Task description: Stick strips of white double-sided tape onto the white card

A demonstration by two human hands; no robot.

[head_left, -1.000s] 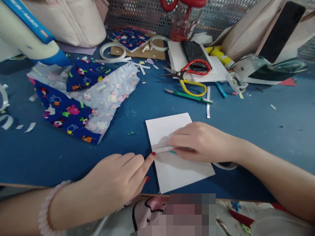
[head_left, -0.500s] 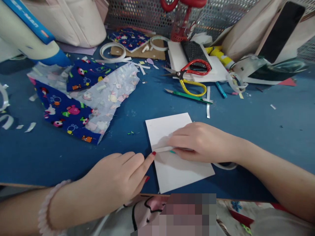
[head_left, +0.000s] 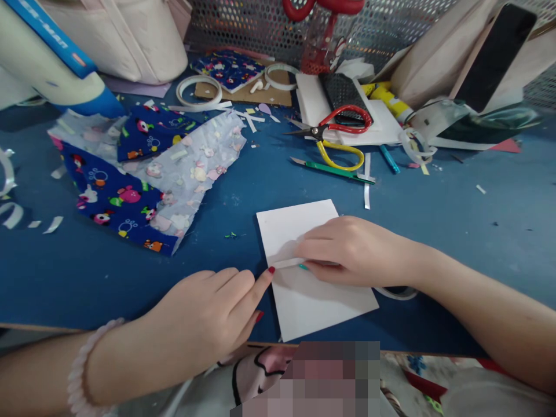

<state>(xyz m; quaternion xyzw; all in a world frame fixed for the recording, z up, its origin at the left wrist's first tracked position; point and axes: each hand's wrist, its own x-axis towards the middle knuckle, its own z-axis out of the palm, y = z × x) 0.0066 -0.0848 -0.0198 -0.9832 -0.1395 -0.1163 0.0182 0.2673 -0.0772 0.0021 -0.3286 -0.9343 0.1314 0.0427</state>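
A white rectangular board [head_left: 324, 310] lies near the table's front edge. Across its middle runs a narrow strip of white tape [head_left: 284, 263]. With the index fingertip of my left hand [head_left: 217, 310], I press the strip's end down at the board's left edge; the other fingers are curled in. My right hand [head_left: 347, 249] pinches the same strip between thumb and fingers over the board, and part of the strip is hidden under it. Behind the right wrist, partly covered, is a white tape roll [head_left: 397, 293].
Patterned blue fabric [head_left: 125, 194] lies at left. Beyond the board are red-and-yellow scissors [head_left: 343, 133], a green-handled craft knife [head_left: 334, 171] and a loose white strip [head_left: 367, 182]. Tape rolls [head_left: 198, 92], bags and a propped phone [head_left: 501, 55] line the back.
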